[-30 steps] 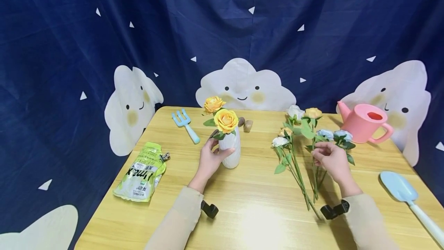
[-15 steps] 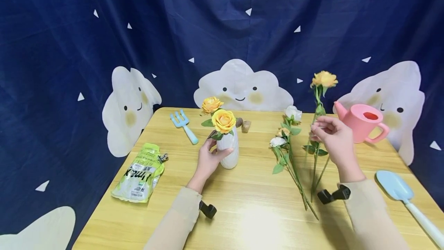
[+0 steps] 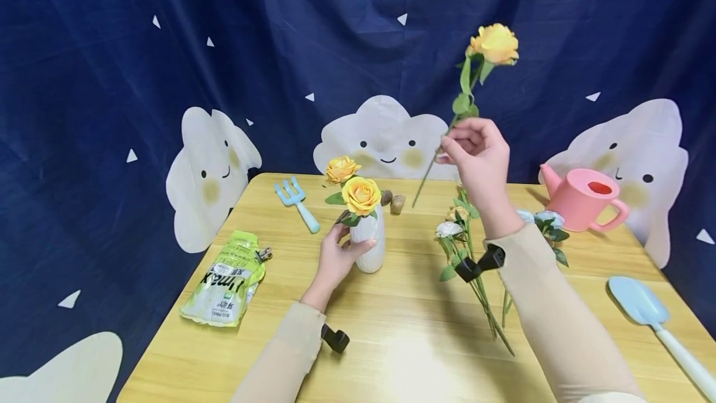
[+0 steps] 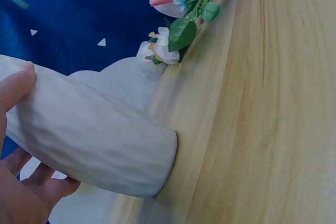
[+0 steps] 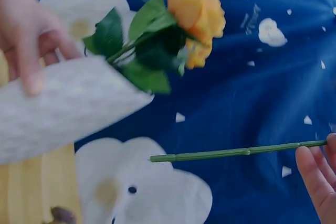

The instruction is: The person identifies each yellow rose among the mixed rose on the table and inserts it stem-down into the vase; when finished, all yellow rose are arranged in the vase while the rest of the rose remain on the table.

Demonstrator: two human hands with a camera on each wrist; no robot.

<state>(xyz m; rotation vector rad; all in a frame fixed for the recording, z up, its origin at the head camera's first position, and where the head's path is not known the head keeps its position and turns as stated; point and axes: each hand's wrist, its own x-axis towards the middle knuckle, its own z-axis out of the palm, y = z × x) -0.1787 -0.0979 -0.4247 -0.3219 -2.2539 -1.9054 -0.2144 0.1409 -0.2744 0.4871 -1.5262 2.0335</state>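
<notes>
My left hand (image 3: 335, 258) grips a white ribbed vase (image 3: 369, 241) standing on the wooden table (image 3: 391, 341); two yellow roses (image 3: 360, 194) stick out of its neck. In the left wrist view the vase (image 4: 89, 140) fills the frame with my fingers (image 4: 16, 87) wrapped round it. My right hand (image 3: 475, 148) is raised above the table and pinches the green stem of a yellow rose (image 3: 495, 43), bloom up, stem end pointing down-left toward the vase. The right wrist view shows that stem (image 5: 231, 153) beside the vase (image 5: 58, 114).
Several loose flowers (image 3: 464, 247) lie on the table right of the vase. A pink watering can (image 3: 587, 196) stands at the back right, a light blue trowel (image 3: 654, 322) at the right edge. A blue fork (image 3: 296, 201), two pebbles (image 3: 393, 200) and a green bag (image 3: 226, 282) lie left.
My right hand has lifted one yellow rose off the pile and carried it up and left toward the vase. The left hand has stayed on the vase.
</notes>
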